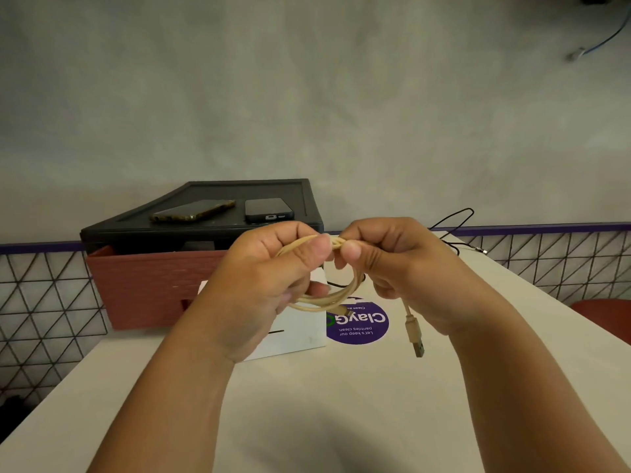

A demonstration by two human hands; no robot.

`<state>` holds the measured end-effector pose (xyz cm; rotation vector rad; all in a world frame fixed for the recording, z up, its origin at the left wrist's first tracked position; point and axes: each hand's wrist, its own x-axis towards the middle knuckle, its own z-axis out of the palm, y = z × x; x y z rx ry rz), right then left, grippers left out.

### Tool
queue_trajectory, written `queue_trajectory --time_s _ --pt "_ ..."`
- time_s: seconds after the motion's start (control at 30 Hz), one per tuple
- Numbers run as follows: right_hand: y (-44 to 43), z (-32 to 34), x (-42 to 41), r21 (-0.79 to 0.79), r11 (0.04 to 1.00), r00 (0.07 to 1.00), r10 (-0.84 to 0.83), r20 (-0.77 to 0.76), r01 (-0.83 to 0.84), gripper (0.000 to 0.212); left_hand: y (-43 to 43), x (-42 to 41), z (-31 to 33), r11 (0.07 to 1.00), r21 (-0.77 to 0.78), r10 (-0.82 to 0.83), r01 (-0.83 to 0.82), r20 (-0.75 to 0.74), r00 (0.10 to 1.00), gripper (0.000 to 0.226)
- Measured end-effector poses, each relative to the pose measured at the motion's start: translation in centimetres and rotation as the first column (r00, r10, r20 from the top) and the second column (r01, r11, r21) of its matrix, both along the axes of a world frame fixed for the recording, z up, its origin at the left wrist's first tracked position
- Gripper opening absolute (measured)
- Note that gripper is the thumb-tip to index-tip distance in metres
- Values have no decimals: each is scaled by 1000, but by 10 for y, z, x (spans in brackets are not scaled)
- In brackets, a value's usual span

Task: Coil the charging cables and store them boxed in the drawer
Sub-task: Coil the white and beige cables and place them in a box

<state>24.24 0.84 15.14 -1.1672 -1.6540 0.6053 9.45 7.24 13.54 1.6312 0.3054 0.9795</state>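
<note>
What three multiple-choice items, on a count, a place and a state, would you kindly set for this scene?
1. How many phones lie on the black drawer unit? A one; B two; C three.
2. Where does the white box stand? A on the table before the red drawer; B atop the unit; C on the floor.
3. How is the beige cable? A coiled, held by the left hand and right hand; B lying straight; C plugged in.
Answers: B, two lie on its top; A, it sits on the table by the drawer; A, both hands pinch its loops, plug dangling.
</note>
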Motion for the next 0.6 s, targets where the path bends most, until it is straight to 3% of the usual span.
queue_trajectory --time_s 0.23,0.43,0.6 --pt "2 -1 -4 -12 1000 1000 7 -31 -7 17 -1 3 2 998 -49 53 -49 83 995 23" --pt "4 -4 3 -76 996 998 -53 -22 51 7 2 3 -2 952 173 266 -253 -56 962 19" --pt "4 -5 9 -82 992 995 -100 21 101 12 0 5 -2 940 203 297 -274 -89 951 31"
